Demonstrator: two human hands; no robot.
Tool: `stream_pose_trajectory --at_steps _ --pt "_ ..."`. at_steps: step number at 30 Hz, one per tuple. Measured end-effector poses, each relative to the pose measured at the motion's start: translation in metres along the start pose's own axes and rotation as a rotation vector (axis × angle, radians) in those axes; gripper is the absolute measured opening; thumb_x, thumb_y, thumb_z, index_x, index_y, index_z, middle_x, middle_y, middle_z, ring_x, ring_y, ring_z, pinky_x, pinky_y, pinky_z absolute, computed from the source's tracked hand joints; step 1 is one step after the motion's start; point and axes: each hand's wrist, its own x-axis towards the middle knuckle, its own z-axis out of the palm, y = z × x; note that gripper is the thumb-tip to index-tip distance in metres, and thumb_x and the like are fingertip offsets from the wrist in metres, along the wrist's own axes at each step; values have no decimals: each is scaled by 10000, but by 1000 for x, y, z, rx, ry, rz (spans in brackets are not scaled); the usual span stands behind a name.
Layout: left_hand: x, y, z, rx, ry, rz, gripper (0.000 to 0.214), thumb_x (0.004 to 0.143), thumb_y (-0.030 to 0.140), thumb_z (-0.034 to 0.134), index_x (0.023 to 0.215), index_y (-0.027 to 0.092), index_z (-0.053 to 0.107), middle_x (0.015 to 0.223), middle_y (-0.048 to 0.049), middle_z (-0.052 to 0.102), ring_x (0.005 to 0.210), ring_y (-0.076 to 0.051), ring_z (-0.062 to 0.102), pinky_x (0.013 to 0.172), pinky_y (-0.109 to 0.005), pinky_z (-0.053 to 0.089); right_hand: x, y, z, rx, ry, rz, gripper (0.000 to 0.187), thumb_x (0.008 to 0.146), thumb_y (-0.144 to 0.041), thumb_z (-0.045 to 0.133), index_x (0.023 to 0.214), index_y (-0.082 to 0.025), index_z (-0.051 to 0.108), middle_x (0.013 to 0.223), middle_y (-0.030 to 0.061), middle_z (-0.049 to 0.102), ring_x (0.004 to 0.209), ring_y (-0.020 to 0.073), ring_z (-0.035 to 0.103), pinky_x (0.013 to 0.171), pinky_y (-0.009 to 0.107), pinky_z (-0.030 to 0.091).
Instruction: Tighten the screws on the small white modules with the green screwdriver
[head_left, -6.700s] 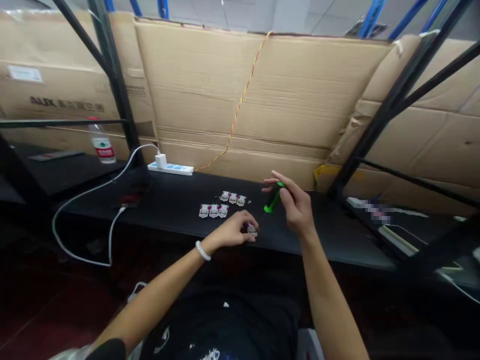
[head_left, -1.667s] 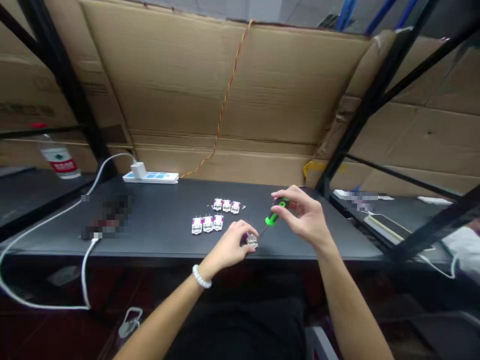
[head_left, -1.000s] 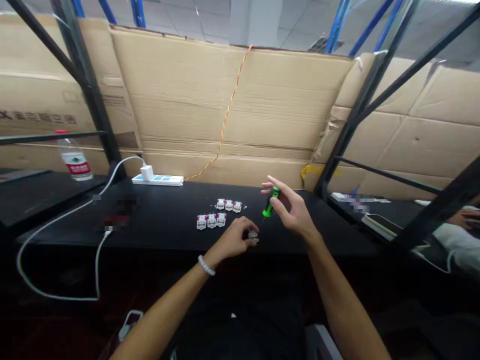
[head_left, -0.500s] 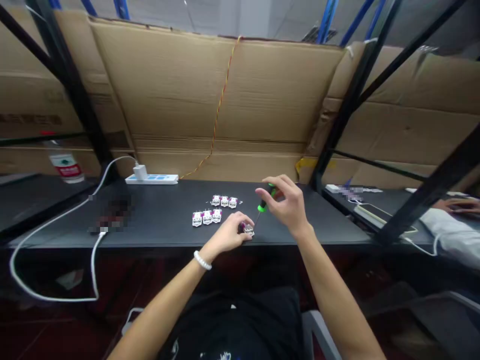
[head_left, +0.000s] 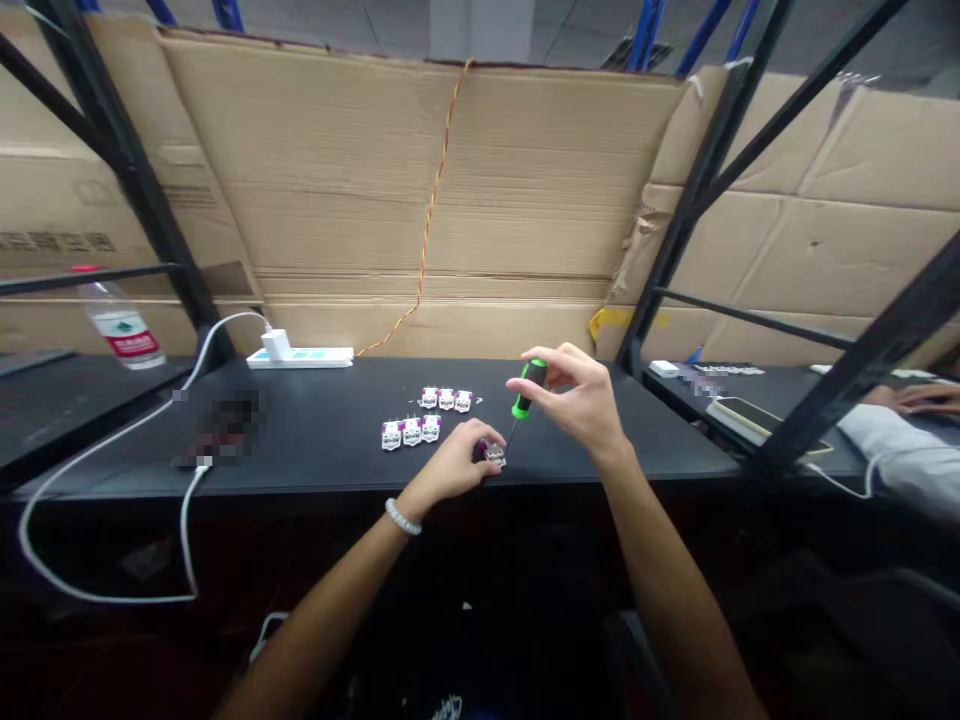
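Switch module point(head_left: 494, 455), small, light and likely fragile at its pins, sits near the bench's point(head_left: 315, 455) front edge; your left hand point(head_left: 457, 465) pinches its sides. Your right hand point(head_left: 581, 400) grips the green-collared screwdriver point(head_left: 525, 392) by its handle, tip down on it.

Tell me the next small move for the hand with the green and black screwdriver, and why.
Probably keep turning the small green and black screwdriver in place. The right hand pinches its handle from above, its thin shaft slants down to the small white and purple part that the left hand pins on the black table. Whether the tip is seated is too small to tell.
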Motion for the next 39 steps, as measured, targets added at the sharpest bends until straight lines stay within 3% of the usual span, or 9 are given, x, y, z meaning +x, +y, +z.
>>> stream_pose_trajectory --at_steps 8,18,22,25,34,39 --pt "0 1 -1 0 3 -15 281 779 74 825 1024 197 764 1096 -59 706 1028 -224 650 968 -370 539 5 8 8 -242 181 -93 216 866 -418 827 824 -224 742 729 -21 560 597 131 480 603 305 421" --pt "-6 8 -1 76 24 27 260 832 90 762 1058 216 738 1166 -68 709 1096 -245 667 1043 -407 530 5 -7 17 -172 105 -94 376 942 -465 703 674 -245 558 648 -12 572 588 145 488 605 310 409" --pt "-7 11 -19 241 14 31 293 854 90 728 1111 231 727 1265 -91 701 1169 -286 671 1107 -467 493 -6 -5 -3 -100 305 6 386 961 -485 693 690 -232 587 624 -25 555 542 127 462 545 291 382" --pt "-1 3 -40 360 -2 -40 323 835 84 735 1113 249 727 1343 -95 700 1291 -337 638 1196 -559 412 -16 1 -24 -101 412 17 347 938 -457 724 704 -225 616 613 -39 532 533 117 446 521 277 347" --pt "5 -19 -78 425 -33 -186 442 797 115 782 1199 295 768 1433 -95 670 1400 -378 590 1225 -624 395 -28 20 -52 -128 415 11 330 924 -429 732 691 -222 624 610 -37 531 551 124 458 542 288 361" --pt "5 -19 -92 445 -93 -170 533 776 134 795 1275 314 752 1474 -91 664 1411 -382 586 1245 -633 374 -27 25 -59 -110 470 23 314 908 -423 732 687 -222 632 612 -29 529 570 131 454 550 294 359"
